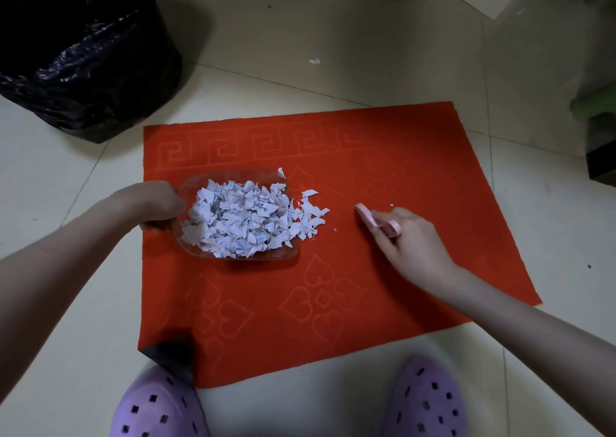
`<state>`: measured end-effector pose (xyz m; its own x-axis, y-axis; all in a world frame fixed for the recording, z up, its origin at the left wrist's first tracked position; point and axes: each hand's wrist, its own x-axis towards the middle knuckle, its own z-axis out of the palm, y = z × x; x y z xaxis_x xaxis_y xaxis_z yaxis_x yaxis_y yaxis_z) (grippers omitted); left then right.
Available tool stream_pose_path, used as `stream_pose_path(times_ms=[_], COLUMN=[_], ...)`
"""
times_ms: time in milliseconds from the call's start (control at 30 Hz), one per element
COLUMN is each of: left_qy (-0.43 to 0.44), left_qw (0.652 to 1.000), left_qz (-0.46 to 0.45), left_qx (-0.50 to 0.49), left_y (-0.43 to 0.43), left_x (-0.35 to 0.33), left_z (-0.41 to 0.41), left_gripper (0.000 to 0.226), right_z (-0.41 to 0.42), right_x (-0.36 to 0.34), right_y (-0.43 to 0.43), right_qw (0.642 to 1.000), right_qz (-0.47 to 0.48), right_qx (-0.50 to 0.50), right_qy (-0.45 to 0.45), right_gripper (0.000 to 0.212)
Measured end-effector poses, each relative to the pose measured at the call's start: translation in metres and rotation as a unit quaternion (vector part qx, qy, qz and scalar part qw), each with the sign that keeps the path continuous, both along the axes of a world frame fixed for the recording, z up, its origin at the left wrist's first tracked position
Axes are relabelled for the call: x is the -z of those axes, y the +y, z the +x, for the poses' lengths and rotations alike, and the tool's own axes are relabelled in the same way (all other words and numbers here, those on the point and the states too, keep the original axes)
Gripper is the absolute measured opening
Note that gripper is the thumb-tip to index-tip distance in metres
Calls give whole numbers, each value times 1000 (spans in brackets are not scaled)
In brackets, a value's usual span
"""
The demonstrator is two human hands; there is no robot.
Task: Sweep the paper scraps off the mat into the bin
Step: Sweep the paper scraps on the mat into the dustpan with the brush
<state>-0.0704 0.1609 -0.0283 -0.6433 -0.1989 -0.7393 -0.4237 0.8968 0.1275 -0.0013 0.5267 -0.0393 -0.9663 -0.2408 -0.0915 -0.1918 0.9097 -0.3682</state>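
A red mat [416, 156] with embossed hearts lies on the tiled floor. On its left part sits a clear plastic scoop [206, 251] heaped with white paper scraps [243, 216]; some scraps spill past its right edge onto the mat. My left hand [156, 203] grips the scoop's handle at the mat's left edge. My right hand [410, 243] holds a small pink brush [361, 210] against the mat, to the right of the scraps. A bin lined with a black bag [83, 53] stands at the back left, off the mat.
One stray scrap [314, 61] lies on the floor behind the mat. The mat's near left corner [170, 353] is folded over, dark underside up. My two purple slippers [160, 406] stand at the near edge. Green and dark objects [596, 126] sit at the right.
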Motion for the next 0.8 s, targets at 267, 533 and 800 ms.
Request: stream_pose_path(times_ms=[267,533,800], left_qy=[-1,0,-1], left_qw=[1000,1000,1000], left_qz=[5,9,11], left_qx=[-10,-12,-14], left_y=[-2,-3,-4], left_x=[5,6,6], left_z=[0,0,0], left_gripper=[39,36,35], right_z=[-17,4,-17], right_x=[14,15,15], right_y=[37,-6,37], right_qw=[984,992,984], right_qz=[150,-11,144], right_qx=[100,-105,74], right_qy=[13,71,70], right_gripper=[35,39,36])
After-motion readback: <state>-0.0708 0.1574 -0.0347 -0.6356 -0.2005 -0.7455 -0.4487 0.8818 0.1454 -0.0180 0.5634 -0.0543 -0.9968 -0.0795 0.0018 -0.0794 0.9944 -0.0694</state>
